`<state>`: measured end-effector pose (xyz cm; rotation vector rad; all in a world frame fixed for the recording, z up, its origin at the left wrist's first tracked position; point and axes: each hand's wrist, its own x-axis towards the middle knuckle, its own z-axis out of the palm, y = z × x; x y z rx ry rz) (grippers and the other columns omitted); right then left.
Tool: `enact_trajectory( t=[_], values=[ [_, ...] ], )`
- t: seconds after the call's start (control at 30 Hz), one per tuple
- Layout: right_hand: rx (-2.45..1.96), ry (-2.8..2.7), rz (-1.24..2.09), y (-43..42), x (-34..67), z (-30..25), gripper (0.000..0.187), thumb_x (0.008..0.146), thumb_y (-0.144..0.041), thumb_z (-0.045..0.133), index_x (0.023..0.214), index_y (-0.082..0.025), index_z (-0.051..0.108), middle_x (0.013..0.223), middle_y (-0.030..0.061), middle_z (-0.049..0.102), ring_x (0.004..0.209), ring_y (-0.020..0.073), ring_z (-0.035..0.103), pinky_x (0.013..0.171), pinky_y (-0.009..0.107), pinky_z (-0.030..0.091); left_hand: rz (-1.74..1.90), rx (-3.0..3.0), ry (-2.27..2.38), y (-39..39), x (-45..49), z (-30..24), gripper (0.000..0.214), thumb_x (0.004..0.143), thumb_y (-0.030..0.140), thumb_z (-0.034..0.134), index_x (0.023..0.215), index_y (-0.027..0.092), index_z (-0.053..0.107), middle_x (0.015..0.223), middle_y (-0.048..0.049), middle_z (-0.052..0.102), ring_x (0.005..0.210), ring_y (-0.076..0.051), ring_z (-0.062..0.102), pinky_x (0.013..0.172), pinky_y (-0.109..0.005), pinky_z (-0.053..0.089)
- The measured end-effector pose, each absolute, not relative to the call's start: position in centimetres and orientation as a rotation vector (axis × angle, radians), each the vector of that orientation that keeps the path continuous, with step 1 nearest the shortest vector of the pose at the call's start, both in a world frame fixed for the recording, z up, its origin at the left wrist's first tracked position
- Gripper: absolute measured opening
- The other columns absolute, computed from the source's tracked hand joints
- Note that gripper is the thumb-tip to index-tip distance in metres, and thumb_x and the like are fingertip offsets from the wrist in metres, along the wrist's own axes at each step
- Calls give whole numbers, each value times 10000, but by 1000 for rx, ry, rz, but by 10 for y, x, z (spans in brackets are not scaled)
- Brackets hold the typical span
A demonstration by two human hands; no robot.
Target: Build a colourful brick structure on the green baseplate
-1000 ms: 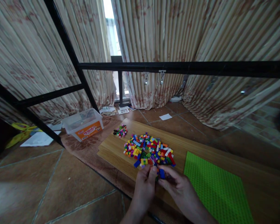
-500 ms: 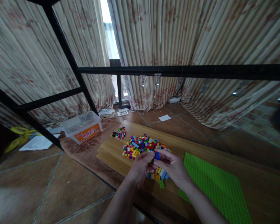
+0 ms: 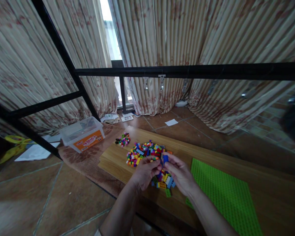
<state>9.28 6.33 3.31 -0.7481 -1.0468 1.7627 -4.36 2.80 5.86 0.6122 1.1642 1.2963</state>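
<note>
Between the thumb and fingers of my right hand [image 3: 179, 172] is a blue building brick [image 3: 165, 159], held up over the pile. Close against it on the left, my left hand [image 3: 146, 170] is closed in a pinch. Whatever sits in its fingertips is too small and covered to make out. Loose colourful bricks [image 3: 140, 153] lie heaped under and behind both hands, partly hidden by them. Nearer me, a yellow brick [image 3: 162, 185] and a green brick [image 3: 168, 192] lie at the pile's front edge.
A green studded baseplate [image 3: 218, 193] lies right of my hands on the wooden board [image 3: 113, 155]. A smaller heap of tiny pieces [image 3: 124, 140] is at its far left. A clear plastic box [image 3: 82, 132] with an orange label stands beyond. Black metal bars [image 3: 137, 71] cross in front of the curtains.
The view has shifted slightly. My right hand keeps the blue brick, which now shows more upright between its fingers. My left hand stays pinched beside it.
</note>
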Motion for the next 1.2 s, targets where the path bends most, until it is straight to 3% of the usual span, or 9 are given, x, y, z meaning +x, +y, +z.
enact_trajectory(
  t=[0.13, 0.27, 0.5, 0.8, 0.97, 1.2],
  values=[
    [-803, -1020, 1790, 59, 102, 33, 442, 676, -356, 788, 1097, -264, 691, 989, 36, 720, 853, 165, 655, 800, 323, 520, 1301, 732, 1401, 44, -52, 46, 175, 738, 287, 686, 719, 155, 573, 548, 18, 588, 481, -90, 542, 506, -192, 450],
    [-909, -1055, 1731, 55, 115, 30, 460, 679, -399, 782, 1107, -263, 684, 982, 52, 725, 857, 187, 671, 811, 365, 533, 1239, 859, 1625, 58, -65, 35, 51, 717, 165, 644, 736, 180, 599, 489, 45, 561, 455, -115, 535, 488, -203, 411],
    [-1077, -1059, 1612, 50, 145, 30, 474, 673, -423, 785, 1104, -255, 682, 976, 58, 716, 787, 181, 670, 707, 321, 546, 1078, 1095, 1789, 61, -82, 40, 308, 656, 55, 604, 916, 191, 696, 464, 49, 552, 446, -144, 530, 513, -224, 392],
    [-1149, -1028, 1601, 33, 157, 31, 503, 685, -422, 778, 1141, -241, 667, 990, 72, 709, 802, 188, 651, 712, 327, 538, 1056, 1195, 1756, 60, -90, 39, 326, 722, 108, 545, 996, 191, 701, 648, -10, 667, 506, -156, 605, 527, -226, 429],
    [-1154, -1037, 1590, 23, 156, 30, 516, 689, -433, 767, 1160, -254, 657, 1002, 68, 707, 789, 183, 642, 706, 324, 532, 1115, 1169, 1779, 52, -92, 50, 345, 742, 118, 519, 1032, 174, 698, 581, 3, 633, 474, -144, 571, 497, -216, 401],
    [-1180, -970, 1606, 6, 155, 31, 502, 673, -450, 761, 1123, -249, 666, 964, 72, 708, 768, 193, 642, 685, 336, 527, 1276, 1115, 1882, 3, -100, 43, 237, 767, 269, 565, 938, 173, 698, 769, -22, 687, 557, -136, 565, 547, -228, 428]
  ],
)
